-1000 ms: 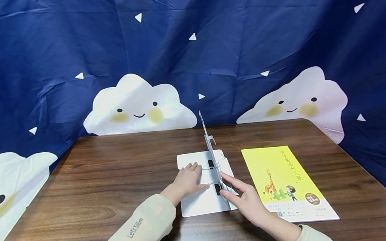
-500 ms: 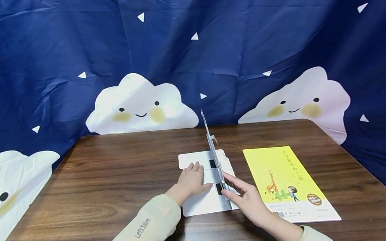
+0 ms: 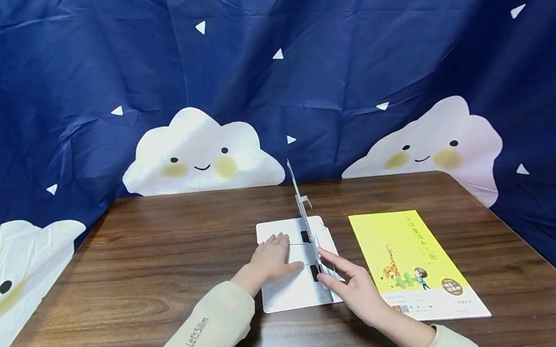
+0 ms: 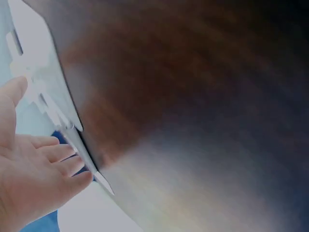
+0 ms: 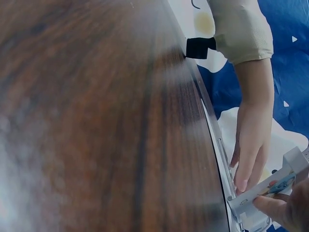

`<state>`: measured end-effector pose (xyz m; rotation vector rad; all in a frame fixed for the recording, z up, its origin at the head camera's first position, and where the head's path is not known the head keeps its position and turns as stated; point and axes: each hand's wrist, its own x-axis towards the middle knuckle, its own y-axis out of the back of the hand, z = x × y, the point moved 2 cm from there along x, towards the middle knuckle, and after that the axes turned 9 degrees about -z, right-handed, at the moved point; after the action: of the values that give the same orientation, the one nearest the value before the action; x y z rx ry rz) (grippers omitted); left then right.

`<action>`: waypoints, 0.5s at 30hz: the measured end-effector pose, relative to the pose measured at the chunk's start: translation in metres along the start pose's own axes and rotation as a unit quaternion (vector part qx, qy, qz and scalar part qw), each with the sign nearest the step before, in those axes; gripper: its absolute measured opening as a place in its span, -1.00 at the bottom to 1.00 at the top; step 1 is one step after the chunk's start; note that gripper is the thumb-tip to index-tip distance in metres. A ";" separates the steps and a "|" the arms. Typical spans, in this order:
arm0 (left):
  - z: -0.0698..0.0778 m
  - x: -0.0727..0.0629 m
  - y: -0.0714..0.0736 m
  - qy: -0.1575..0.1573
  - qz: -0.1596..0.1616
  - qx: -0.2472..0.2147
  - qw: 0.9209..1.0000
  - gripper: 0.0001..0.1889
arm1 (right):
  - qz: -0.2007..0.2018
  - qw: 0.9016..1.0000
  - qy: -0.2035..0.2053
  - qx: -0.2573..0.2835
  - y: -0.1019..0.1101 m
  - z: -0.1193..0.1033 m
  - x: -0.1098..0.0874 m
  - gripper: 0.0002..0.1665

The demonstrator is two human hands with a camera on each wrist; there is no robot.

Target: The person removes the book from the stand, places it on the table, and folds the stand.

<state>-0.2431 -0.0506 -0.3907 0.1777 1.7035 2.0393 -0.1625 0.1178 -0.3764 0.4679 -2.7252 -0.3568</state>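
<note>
A white book stand lies with its flat base on the table, and its thin panel stands nearly upright, seen edge-on in the head view. Black pads show at the foot of the panel. My left hand rests on the left part of the base with straight fingers and the thumb toward the panel. On the other side, my right hand holds the panel's lower part between thumb and fingers. The right wrist view shows this hand at the panel's ledge; its fingertips are partly hidden.
A yellow book with a giraffe and a child on its cover lies to the right of the stand. The brown wooden table reaches back to a blue curtain with clouds on it.
Both hands and the book stand keep their places. Only the head view shifts slightly.
</note>
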 end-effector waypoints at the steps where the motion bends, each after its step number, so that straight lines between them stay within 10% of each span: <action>1: -0.002 -0.001 0.001 -0.003 0.007 -0.006 1.000 -0.21 | 0.000 1.000 0.000 -0.001 0.000 0.000 0.000 -0.49; 15: -0.024 -0.017 0.029 -0.019 0.104 -0.177 0.978 -0.20 | 0.008 1.000 0.005 -0.004 -0.003 -0.001 0.001 -0.51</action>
<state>-0.2451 -0.0832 -0.3646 0.2840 1.3148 2.4379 -0.1617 0.1150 -0.3759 0.4452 -2.7157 -0.3594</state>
